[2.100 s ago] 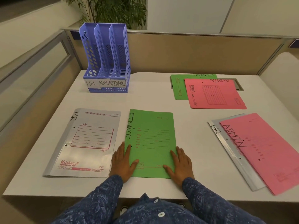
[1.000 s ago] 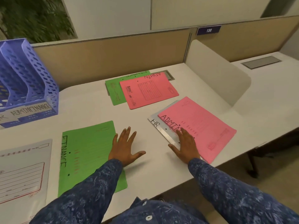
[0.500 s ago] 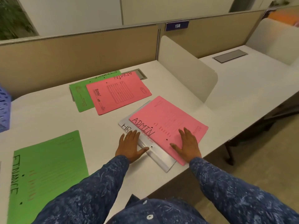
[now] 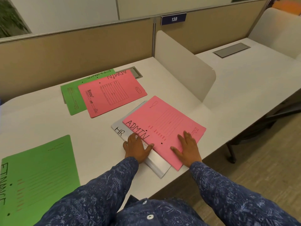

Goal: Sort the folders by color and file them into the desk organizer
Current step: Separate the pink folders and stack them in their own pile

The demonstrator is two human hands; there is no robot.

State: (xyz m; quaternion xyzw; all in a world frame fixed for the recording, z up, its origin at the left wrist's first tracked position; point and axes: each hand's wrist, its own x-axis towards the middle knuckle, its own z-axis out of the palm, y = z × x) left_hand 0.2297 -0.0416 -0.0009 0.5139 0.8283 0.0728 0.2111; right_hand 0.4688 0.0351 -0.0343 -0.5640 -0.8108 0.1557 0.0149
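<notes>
The white desk carries folders lying flat on its top. A grey folder marked HR lies near the front edge, partly covered; behind it, near the rear partition, a green folder lies on the desk, likewise partly covered. Well to the left of the grey folder, a second green folder marked FINANCE lies uncovered.

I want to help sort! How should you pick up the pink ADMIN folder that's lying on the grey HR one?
Probably by the near right corner of the pink ADMIN folder, coming from the desk's front edge. That corner sticks out past the grey HR folder, so fingers can slip under it. The right hand already lies flat there; the left hand can hold the grey one down.
</notes>
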